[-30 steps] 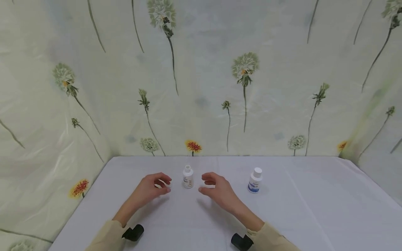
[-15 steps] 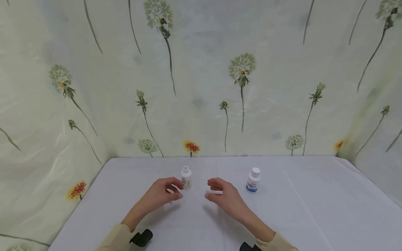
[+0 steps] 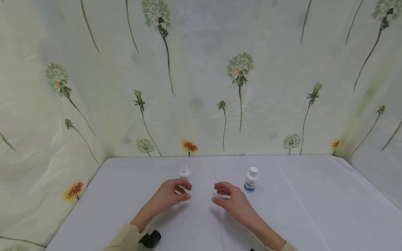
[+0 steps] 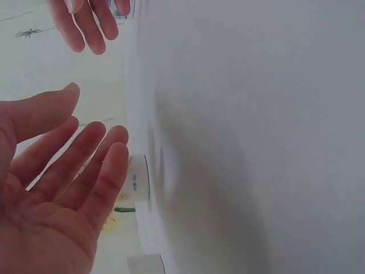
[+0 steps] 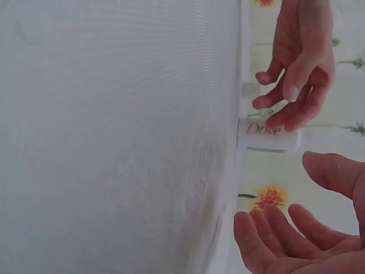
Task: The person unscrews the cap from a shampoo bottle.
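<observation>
Two empty hands [image 3: 169,196] [image 3: 235,204], loosely curved and agape, above faintly creased white cloth [image 3: 298,209], near smooth, cylindrical white bottles [image 3: 184,173] [image 3: 251,180]

Above the bench [image 5: 114,137], the right hand [image 5: 328,251] holds its thumb and fingers apart. Toward the bench's far edge an upright white bottle [image 5: 269,141] reads "Dove", partly hidden by the left hand's [image 5: 305,57] bent fingers; whether they touch is unclear.

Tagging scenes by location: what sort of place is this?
Probably a staged tabletop setup rather than a lived-in room: a cloth-covered table, flower-print sheeting behind it and at both sides, and an uncapped bottle and a capped bottle standing on it.
</observation>
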Action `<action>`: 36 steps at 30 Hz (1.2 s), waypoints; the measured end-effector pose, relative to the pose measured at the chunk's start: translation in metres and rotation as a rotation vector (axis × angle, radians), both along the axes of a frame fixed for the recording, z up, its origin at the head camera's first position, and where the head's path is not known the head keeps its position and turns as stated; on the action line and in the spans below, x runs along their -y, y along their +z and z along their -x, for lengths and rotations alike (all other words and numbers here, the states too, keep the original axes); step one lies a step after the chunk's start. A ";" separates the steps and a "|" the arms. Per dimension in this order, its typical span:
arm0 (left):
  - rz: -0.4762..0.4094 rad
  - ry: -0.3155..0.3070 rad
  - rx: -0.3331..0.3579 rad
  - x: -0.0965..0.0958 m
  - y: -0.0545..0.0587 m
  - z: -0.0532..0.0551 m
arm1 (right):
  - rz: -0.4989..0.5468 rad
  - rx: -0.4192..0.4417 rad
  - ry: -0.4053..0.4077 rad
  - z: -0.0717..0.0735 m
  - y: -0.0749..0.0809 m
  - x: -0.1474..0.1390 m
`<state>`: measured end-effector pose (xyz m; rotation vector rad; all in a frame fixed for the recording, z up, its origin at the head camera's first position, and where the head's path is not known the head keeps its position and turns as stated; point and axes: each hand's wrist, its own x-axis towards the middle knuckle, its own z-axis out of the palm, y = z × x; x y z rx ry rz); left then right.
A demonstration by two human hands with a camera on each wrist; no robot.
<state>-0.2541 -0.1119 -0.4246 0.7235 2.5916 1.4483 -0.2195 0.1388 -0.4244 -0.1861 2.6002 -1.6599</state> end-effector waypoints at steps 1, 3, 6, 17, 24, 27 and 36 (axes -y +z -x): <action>0.005 -0.002 -0.001 -0.002 0.000 0.000 | -0.001 0.002 -0.004 -0.001 0.000 -0.001; 0.012 -0.007 -0.005 -0.007 -0.002 0.001 | -0.001 0.004 -0.012 -0.004 0.000 -0.004; 0.020 -0.017 -0.001 -0.015 -0.004 0.001 | 0.006 0.003 -0.026 -0.007 0.000 -0.007; 0.023 -0.010 0.002 -0.036 -0.007 0.002 | -0.004 -0.018 -0.058 -0.016 0.002 -0.019; -0.017 0.015 0.010 -0.047 -0.008 0.000 | -0.028 -0.013 -0.075 -0.020 0.005 -0.032; -0.013 0.014 0.019 -0.051 -0.008 -0.001 | -0.046 -0.019 -0.083 -0.020 0.006 -0.041; -0.008 0.013 0.063 -0.064 -0.008 0.001 | -0.085 -0.036 -0.097 -0.024 0.007 -0.058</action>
